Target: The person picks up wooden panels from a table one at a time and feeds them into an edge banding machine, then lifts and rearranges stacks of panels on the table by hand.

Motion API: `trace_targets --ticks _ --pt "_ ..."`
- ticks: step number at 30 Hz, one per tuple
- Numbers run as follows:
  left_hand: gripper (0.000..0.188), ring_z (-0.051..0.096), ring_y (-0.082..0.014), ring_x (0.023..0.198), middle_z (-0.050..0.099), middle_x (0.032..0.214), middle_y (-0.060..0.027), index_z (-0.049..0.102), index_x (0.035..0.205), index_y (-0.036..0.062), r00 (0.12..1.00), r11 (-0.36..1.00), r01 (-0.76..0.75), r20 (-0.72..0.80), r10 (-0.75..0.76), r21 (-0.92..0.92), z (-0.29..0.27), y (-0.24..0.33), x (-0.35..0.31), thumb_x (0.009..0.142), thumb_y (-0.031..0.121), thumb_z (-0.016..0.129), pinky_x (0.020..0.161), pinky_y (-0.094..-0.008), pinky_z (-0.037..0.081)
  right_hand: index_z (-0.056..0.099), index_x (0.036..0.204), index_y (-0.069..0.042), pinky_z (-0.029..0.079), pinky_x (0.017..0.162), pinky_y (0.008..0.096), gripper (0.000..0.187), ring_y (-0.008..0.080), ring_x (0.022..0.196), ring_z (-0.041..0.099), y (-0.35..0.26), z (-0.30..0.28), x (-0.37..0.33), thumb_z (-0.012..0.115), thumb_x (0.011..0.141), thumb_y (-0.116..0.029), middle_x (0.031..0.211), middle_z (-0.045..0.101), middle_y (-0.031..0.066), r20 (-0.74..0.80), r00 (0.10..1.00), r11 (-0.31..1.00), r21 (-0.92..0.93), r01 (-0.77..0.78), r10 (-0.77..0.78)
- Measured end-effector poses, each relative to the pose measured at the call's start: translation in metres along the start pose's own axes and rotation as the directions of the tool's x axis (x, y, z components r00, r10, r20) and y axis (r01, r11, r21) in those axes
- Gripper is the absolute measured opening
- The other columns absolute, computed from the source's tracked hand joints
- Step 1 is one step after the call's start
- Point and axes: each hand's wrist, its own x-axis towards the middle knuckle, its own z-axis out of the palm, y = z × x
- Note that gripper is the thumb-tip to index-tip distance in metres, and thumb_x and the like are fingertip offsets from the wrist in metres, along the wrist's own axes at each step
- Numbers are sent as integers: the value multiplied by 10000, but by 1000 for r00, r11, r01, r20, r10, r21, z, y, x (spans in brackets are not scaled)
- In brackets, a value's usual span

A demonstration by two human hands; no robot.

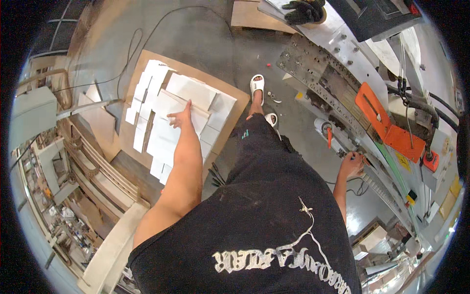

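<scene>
My left hand (181,116) reaches out over white flat sheets (164,122) laid in overlapping stacks on a brown board. Its fingers are spread, with nothing held between them. The fingertips are over or on a white panel (193,89) at the top of the stack; I cannot tell if they touch. My right hand (351,164) is at the near edge of the machine on the right, beside a metal ruler-like strip (379,186). Its fingers are curled in, and what they grip, if anything, is too small to make out.
The brown board (235,100) lies left of my feet. An orange guard (387,130) and an orange handle (329,138) sit on the machine (323,68). Black gloves (303,11) lie at its far end. A cable (161,19) crosses the floor. More machinery (98,166) stands left.
</scene>
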Motion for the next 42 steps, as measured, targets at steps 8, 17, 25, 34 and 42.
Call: trace_targets --ticks 8,17,25,34,42 --pt "1396 302 -512 1272 187 1405 -378 26 1470 44 999 999 10 49 -8 -31 -14 5 10 477 655 792 1002 -544 366 699 897 -171 310 919 571 193 299 996 571 15 16 -3 587 792 -288 986 677 75 -87 996 1000 6 11 -11" --pt "1359 378 -468 1226 251 1374 -371 43 1468 47 997 976 11 71 5 -219 -54 -9 -5 491 576 826 999 -507 376 701 925 -150 201 974 654 232 299 1093 557 21 12 -3 595 770 -288 1131 642 81 -152 988 999 -39 -13 6" --pt "1133 288 -434 1277 271 1405 -213 54 1428 116 554 677 44 582 595 -734 -134 51 -192 647 576 734 911 -627 367 530 1238 -74 460 904 380 514 278 1068 589 -136 -109 -16 621 828 -370 1167 608 136 435 548 501 865 -32 -715" --pt "1001 443 -349 1160 334 1354 -188 45 1454 149 180 680 -37 665 725 -732 -131 71 -355 776 582 640 813 -494 481 544 1179 30 493 754 348 450 218 866 618 -202 -104 -31 641 852 -265 974 652 134 326 472 228 940 -254 -819" --pt "691 615 -262 917 584 1036 -180 227 1411 96 106 539 -274 533 840 -796 -113 129 -330 890 364 592 775 -420 511 502 1152 54 556 689 297 418 208 839 658 -165 -98 29 649 853 -200 995 641 139 546 439 -38 596 -802 -713"
